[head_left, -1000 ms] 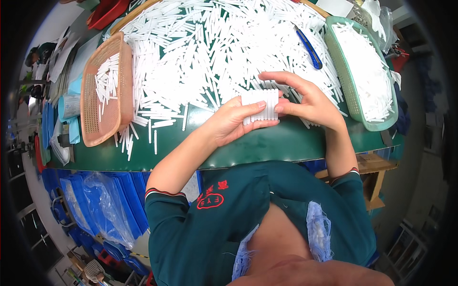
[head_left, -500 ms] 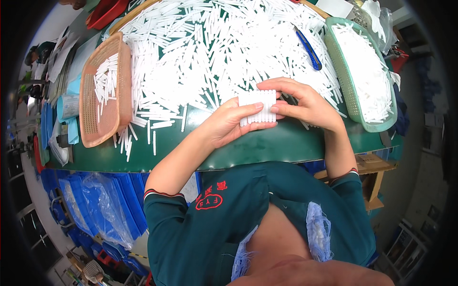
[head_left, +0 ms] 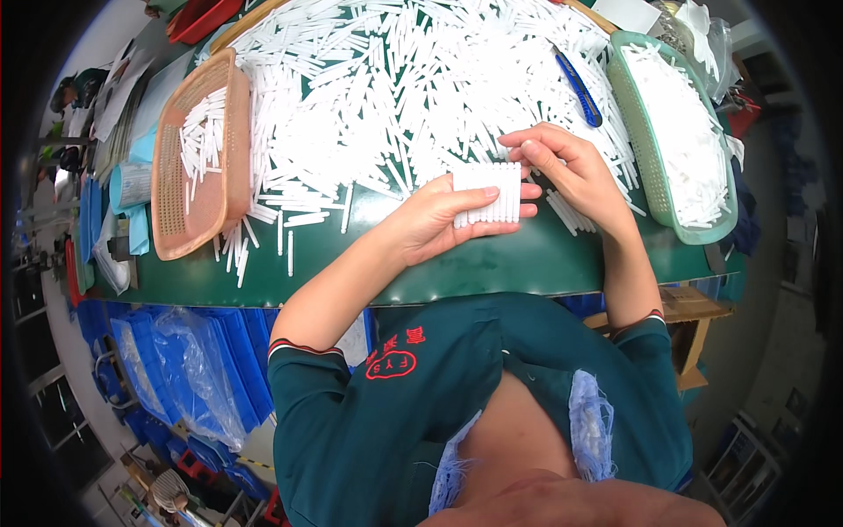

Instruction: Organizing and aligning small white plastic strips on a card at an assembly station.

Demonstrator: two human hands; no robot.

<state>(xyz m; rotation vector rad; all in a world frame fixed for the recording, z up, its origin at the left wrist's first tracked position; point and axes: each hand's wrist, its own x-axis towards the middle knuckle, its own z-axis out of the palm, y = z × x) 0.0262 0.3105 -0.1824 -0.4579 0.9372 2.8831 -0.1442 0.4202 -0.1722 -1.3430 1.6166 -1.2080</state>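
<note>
Side by side in a flat row, several short white tubes (head_left: pixel 488 202) lie across the fingers of my left hand (head_left: pixel 430 218), and its thumb presses on them from above. My right hand (head_left: pixel 584 176) is just right of the row, apart from it. Its thumb and forefinger come together, and whether anything small is between them cannot be seen. Below that hand, more white tubes (head_left: pixel 569 213) lie lined up on the green table (head_left: pixel 369 279). A large loose heap of the same tubes (head_left: pixel 351 114) spreads beyond both hands.
An orange basket (head_left: pixel 235 145) with some tubes stands at the left. A fuller green basket (head_left: pixel 634 119) stands at the right. Between heap and green basket lies a blue utility knife (head_left: pixel 577 88). Blue folded sheets (head_left: pixel 189 369) hang below the table's left front edge.
My right hand has drawn back from the row of tubes, up and to the right, and its fingers have curled in. My left hand still holds the row, with its fingertips now showing.
</note>
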